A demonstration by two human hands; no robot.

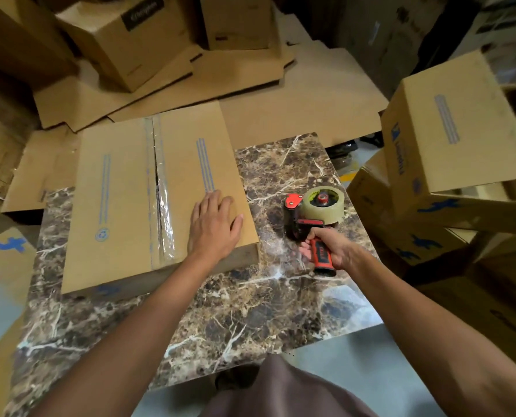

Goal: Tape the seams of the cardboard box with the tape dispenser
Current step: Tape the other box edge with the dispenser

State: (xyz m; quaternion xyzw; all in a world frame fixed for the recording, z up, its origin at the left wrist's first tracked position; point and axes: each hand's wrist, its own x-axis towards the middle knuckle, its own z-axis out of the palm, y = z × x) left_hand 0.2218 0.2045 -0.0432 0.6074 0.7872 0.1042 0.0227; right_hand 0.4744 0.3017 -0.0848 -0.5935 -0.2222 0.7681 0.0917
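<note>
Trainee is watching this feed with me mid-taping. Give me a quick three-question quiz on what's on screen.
1. True or false: the left hand lies flat on top of the cardboard box.
2. Which holds the tape dispenser by its handle? A) left hand B) right hand C) neither
3. Fill in: clear tape already covers the box's ____ seam.
Key: 1 true; 2 B; 3 centre.
</note>
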